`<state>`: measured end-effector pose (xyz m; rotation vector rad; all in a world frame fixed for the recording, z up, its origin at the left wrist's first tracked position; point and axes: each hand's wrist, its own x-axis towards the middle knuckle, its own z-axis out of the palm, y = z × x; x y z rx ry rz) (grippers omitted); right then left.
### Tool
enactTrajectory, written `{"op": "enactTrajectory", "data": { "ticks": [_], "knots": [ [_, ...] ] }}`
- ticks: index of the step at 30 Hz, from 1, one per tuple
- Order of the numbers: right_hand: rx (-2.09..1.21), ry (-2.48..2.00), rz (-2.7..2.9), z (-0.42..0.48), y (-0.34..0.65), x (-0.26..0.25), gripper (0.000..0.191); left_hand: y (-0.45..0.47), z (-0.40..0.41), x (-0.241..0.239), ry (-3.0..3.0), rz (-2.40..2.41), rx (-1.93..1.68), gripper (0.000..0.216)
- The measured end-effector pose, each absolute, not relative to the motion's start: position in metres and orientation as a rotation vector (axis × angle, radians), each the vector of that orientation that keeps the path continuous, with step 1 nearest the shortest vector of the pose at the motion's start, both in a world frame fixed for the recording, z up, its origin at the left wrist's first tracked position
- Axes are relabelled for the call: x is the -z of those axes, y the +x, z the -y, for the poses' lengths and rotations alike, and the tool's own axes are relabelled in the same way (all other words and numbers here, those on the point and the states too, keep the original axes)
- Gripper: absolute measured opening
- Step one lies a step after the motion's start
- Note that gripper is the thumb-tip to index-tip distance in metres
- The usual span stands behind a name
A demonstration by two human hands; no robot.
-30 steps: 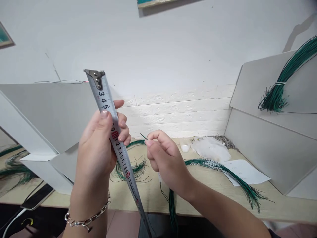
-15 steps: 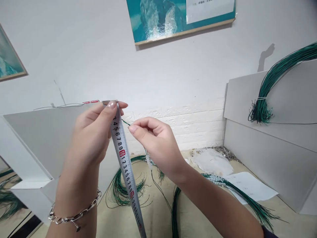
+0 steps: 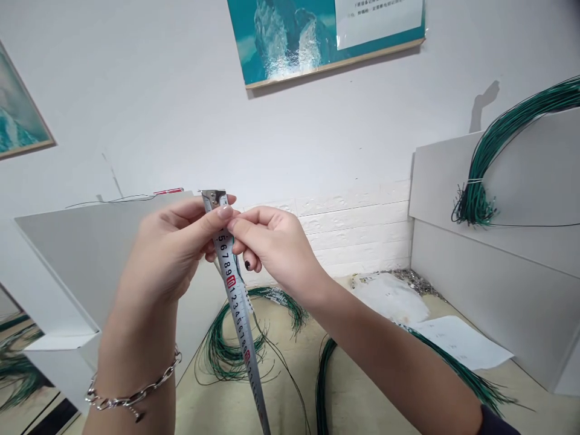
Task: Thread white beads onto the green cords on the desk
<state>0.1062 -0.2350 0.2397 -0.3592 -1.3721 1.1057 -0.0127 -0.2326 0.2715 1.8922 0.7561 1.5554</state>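
My left hand [image 3: 174,248] is closed on a steel tape measure [image 3: 240,314] just below its metal hook, thumb across the face. The blade slants down toward the table with its numbers facing me. My right hand [image 3: 281,251] pinches at the blade's right edge, its fingertips touching my left thumb. A thin green wire [image 3: 236,261] comes from that pinch and runs down beside the blade; its end is hidden by the fingers. Below, thin wires [image 3: 285,365] trail down over the table near a coiled green wire bundle [image 3: 212,347].
More green wire bundles lie on the table [image 3: 290,417], one at the front [image 3: 322,386] and one at the right [image 3: 471,377]. A tied bundle [image 3: 480,157] hangs over the right grey panel [image 3: 493,266]. A paper sheet [image 3: 466,341] and white plastic [image 3: 387,296] lie near the wall.
My right hand has moved left with the wire, up against the tape and my left thumb. My left hand now grips lower, so the hook end shows above it.
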Motion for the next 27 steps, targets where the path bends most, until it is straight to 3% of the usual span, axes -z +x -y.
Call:
{"op": "enactTrajectory", "data": {
  "ticks": [27],
  "knots": [
    [-0.990, -0.399, 1.336, 0.2416, 0.1027, -0.2425, 0.014, -0.0140, 0.2362, -0.2707, 2.021, -0.932, -1.750, 0.016]
  ]
}}
